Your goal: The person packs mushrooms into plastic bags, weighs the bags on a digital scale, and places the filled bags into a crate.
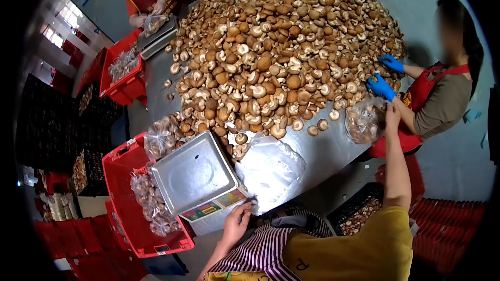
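Observation:
A large heap of brown mushrooms (276, 47) covers much of the metal table (333, 151). My right hand (391, 117) is stretched out to the right, its fingers closed on the top of a clear bag of mushrooms (363, 122) at the table's edge. My left hand (238, 221) is beside the front corner of a scale (195, 171) with a bare metal tray; its fingers are bent, and whether they hold anything is unclear. A stack of flat clear plastic bags (271, 166) lies on the table right of the scale.
A co-worker in blue gloves (382, 87) reaches into the heap at the right. Another co-worker (151, 0) holds a bag by a second scale (159, 36). A red crate (122, 177) with filled bags stands left; a black crate of mushrooms (359, 216) is below the table.

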Available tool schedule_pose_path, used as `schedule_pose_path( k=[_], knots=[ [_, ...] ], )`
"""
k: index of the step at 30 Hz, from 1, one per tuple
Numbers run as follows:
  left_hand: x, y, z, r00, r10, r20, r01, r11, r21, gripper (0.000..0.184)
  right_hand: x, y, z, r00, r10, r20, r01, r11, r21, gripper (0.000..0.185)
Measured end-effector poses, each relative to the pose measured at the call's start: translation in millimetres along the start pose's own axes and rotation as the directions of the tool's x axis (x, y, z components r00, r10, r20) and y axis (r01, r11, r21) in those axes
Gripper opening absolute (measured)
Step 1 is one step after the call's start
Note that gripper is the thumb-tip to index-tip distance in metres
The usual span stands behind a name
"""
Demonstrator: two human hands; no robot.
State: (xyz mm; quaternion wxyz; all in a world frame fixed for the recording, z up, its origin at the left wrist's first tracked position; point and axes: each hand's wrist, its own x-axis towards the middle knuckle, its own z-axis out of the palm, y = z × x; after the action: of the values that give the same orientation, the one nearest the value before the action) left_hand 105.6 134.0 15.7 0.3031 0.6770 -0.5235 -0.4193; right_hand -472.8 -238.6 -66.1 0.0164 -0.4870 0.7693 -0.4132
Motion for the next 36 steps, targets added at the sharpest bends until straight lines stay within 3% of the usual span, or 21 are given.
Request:
schedule_pose_path(
  k=[1,2,4,5,6,8,12,14,16,18,20,22,23,28,30,31,36],
  knots=[
    [3.7,-1.4,3.3,1.000,0.014,0.012,-0.014,1.000,-0.009,0.029,-1.0,-22.5,-14.7,0.987,0.061,0.152,-0.109,0.937,0.332,0.017],
    [6.3,-1.4,6.1,1.000,0.006,0.006,-0.006,1.000,-0.016,0.029,-3.6,-46.8,-29.9,0.947,0.068,0.315,-0.255,0.757,0.601,0.016],
    [12.3,2.8,11.4,0.999,0.032,0.040,-0.032,0.999,-0.010,0.028,-14.0,-102.8,-59.4,0.928,0.035,0.372,-0.237,0.825,0.514,0.013],
    [15.8,12.7,11.3,0.997,0.018,0.070,-0.016,0.999,-0.029,0.027,-21.1,-132.1,-72.2,0.868,0.022,0.496,-0.289,0.834,0.469,0.011],
    [19.3,12.3,14.4,0.993,0.096,0.066,-0.095,0.995,-0.014,0.026,-27.9,-157.9,-81.1,0.792,0.012,0.611,-0.336,0.844,0.418,0.010],
    [25.2,26.4,16.1,0.990,0.120,0.079,-0.118,0.992,-0.037,0.027,-44.1,-205.7,-93.6,0.784,-0.079,0.616,-0.308,0.811,0.497,0.009],
    [36.8,35.6,20.3,0.989,0.141,0.055,-0.134,0.985,-0.109,0.034,-96.6,-313.8,-126.5,0.625,-0.279,0.729,-0.331,0.751,0.572,0.008],
    [44.7,35.3,17.2,0.997,0.075,-0.005,-0.075,0.979,-0.189,0.042,-124.6,-355.7,-136.5,0.562,-0.374,0.738,-0.317,0.726,0.610,0.011],
    [53.5,36.9,7.5,0.995,0.016,-0.096,-0.051,0.926,-0.374,0.051,-156.8,-389.6,-136.5,0.494,-0.488,0.719,-0.403,0.605,0.687,0.013],
    [61.2,42.5,-13.3,0.975,-0.013,-0.222,-0.078,0.915,-0.397,0.062,-183.3,-415.7,-131.3,0.406,-0.603,0.686,-0.485,0.494,0.721,0.015],
    [66.6,40.1,-38.4,0.916,0.009,-0.401,-0.179,0.904,-0.389,0.064,-203.8,-436.0,-118.9,0.325,-0.658,0.679,-0.531,0.467,0.707,0.016],
    [64.9,36.7,-68.2,0.848,0.023,-0.529,-0.215,0.928,-0.304,0.065,-228.3,-450.8,-97.3,0.308,-0.652,0.692,-0.650,0.387,0.654,0.018],
    [62.9,32.8,-80.3,0.810,0.005,-0.586,-0.203,0.940,-0.273,0.063,-240.1,-454.6,-83.9,0.251,-0.669,0.700,-0.718,0.356,0.598,0.018],
    [45.6,-30.8,-104.7,0.654,-0.018,-0.756,-0.160,0.974,-0.162,0.047,-307.3,-443.2,4.0,0.064,-0.579,0.813,-0.768,0.492,0.411,0.012],
    [35.1,-48.8,-109.4,0.671,0.056,-0.739,-0.025,0.998,0.053,0.040,-325.5,-433.2,24.8,0.010,-0.502,0.865,-0.743,0.575,0.342,0.012],
    [29.7,-47.5,-108.9,0.649,-0.018,-0.761,-0.054,0.996,-0.069,0.034,-329.0,-431.7,26.2,0.002,-0.496,0.868,-0.734,0.589,0.338,0.013],
    [11.9,-51.2,-124.2,0.629,-0.136,-0.765,-0.002,0.984,-0.176,0.026,-331.6,-439.4,15.3,-0.011,-0.470,0.882,-0.662,0.665,0.346,0.017]
  ],
)
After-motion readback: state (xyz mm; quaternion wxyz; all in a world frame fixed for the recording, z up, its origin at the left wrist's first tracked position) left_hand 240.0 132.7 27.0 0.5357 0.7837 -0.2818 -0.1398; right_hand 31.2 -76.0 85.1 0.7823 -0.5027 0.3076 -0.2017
